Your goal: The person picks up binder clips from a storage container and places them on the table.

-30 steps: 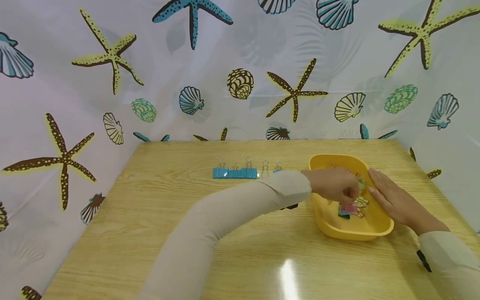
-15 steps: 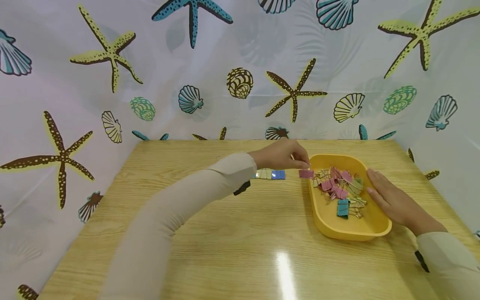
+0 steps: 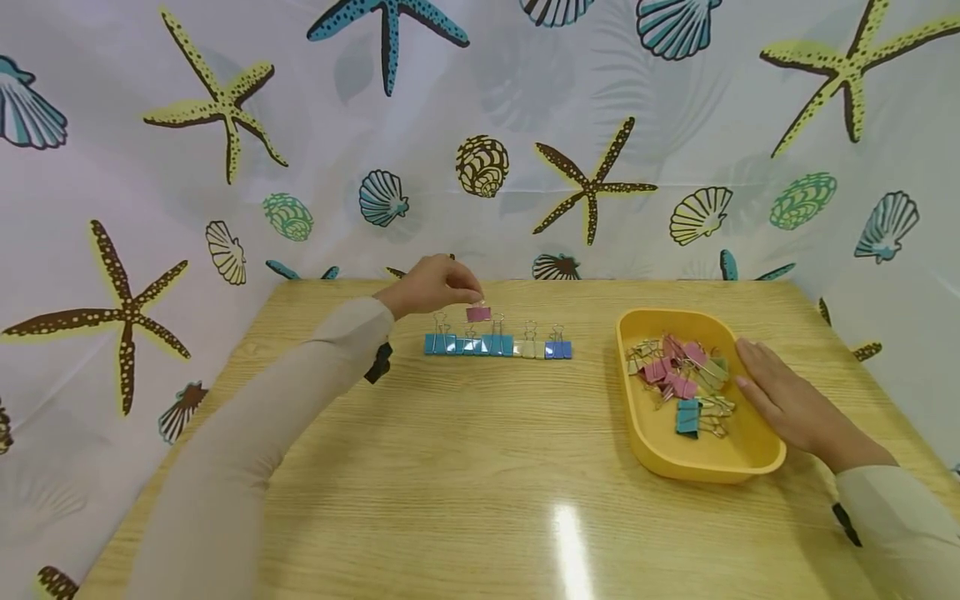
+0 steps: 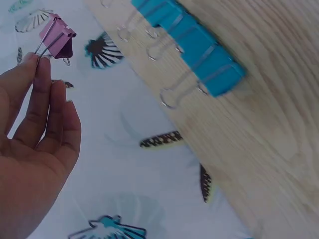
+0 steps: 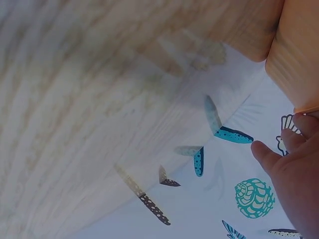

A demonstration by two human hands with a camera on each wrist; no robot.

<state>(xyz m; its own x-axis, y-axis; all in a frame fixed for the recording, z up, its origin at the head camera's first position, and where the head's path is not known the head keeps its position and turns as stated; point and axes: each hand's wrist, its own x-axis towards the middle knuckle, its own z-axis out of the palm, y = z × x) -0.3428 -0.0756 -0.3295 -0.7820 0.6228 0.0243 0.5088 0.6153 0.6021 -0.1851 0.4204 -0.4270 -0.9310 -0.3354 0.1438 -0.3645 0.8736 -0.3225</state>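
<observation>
In the head view my left hand (image 3: 433, 285) pinches a pink binder clip (image 3: 478, 314) above the table's back part. The left wrist view shows thumb and forefinger on the wire handle of that pink binder clip (image 4: 59, 39), its body pointing away from the fingertips. Just below it lies a row of binder clips: several teal ones (image 3: 440, 344), a cream one (image 3: 529, 350) and a blue one (image 3: 558, 350), wire handles toward the back. My right hand (image 3: 787, 402) rests on the right side of a yellow tray (image 3: 652, 457), fingers straight.
Inside the tray lie several pink clips (image 3: 681, 386), a teal clip (image 3: 686, 417) and some light green ones (image 3: 717, 369). A white cloth (image 3: 420, 242) printed with starfish and shells stands along the table's back and sides. The wooden table (image 3: 480, 467) reflects light at the front.
My left hand has come out of the tray with the pink binder clip and moved left, over the row of clips. My right hand has stayed on the tray.
</observation>
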